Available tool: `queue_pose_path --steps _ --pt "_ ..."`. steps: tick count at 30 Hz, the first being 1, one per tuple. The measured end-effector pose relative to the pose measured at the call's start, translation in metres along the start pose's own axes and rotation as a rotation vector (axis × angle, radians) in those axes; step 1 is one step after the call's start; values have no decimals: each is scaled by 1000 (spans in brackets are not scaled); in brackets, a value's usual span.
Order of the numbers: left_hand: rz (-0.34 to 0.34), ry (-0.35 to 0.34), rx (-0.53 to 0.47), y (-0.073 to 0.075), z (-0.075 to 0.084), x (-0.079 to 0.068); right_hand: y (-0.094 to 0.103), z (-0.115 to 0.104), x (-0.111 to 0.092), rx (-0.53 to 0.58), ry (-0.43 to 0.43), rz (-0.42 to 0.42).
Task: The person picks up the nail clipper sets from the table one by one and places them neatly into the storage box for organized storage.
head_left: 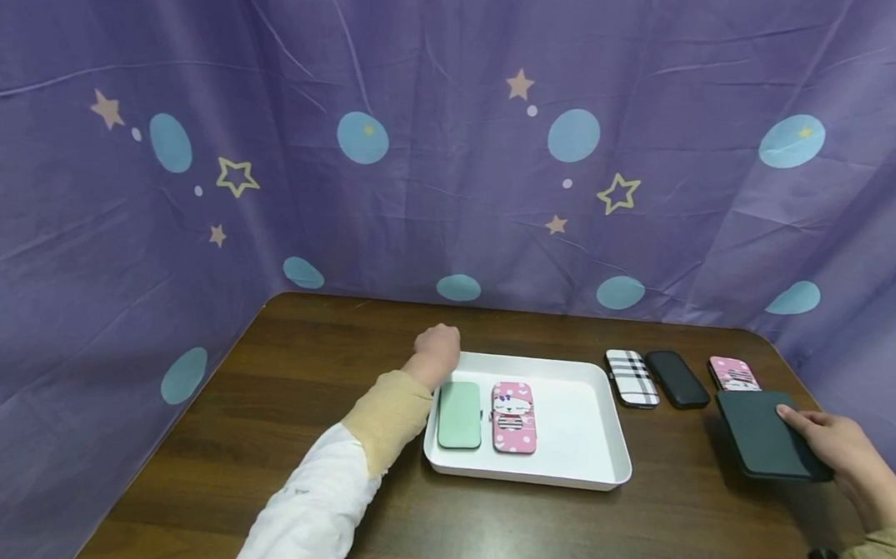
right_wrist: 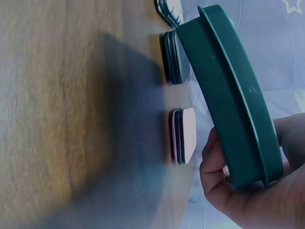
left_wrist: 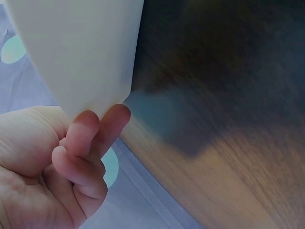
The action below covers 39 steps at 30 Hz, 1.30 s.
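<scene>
My left hand (head_left: 438, 351) grips the back left corner of the white tray (left_wrist: 95, 43), its fingers curled against the tray's outer side in the left wrist view. Inside the tray lie a mint green case (head_left: 459, 415) and a pink case with a cartoon face (head_left: 514, 431), side by side at the left. At the far right, my right hand (head_left: 838, 442) holds a flat dark green box (right_wrist: 233, 100) by one end, thumb on top and fingers beneath. The box is raised over the table and partly hides another pink case (head_left: 735, 374) in the head view.
A plaid case (head_left: 632, 378) and a black case (head_left: 678, 379) lie on the wooden table (head_left: 273, 404) just right of the tray. A purple curtain (head_left: 444, 188) with stars and blue ovals hangs behind the table and along its left side.
</scene>
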<state>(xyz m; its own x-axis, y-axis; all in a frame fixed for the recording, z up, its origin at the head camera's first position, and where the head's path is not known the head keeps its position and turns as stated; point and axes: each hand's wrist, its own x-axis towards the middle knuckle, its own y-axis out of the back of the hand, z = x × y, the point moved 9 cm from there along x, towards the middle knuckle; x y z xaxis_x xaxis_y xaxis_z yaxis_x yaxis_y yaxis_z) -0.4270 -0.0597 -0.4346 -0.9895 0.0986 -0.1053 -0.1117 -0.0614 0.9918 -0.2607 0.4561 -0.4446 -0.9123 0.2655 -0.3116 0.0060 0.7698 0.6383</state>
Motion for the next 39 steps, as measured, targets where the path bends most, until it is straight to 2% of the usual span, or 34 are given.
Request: queue_pose_path --steps 4,5,11,23,31,39 --pt "-1 -5 2 1 1 -1 -3 -8 -3 38 22 -6" --pt "-20 0 -4 7 2 -8 -3 -9 -3 49 21 -6" --pt "-2 -26 5 14 6 -18 -7 -19 -6 95 23 -8" --pt "-6 -18 23 14 6 -15 -16 -45 -15 118 56 24" --pt "-25 -23 28 12 7 -14 -29 -56 -19 213 90 32" --pt "-38 -32 34 12 8 -15 -41 -67 -22 243 99 35"
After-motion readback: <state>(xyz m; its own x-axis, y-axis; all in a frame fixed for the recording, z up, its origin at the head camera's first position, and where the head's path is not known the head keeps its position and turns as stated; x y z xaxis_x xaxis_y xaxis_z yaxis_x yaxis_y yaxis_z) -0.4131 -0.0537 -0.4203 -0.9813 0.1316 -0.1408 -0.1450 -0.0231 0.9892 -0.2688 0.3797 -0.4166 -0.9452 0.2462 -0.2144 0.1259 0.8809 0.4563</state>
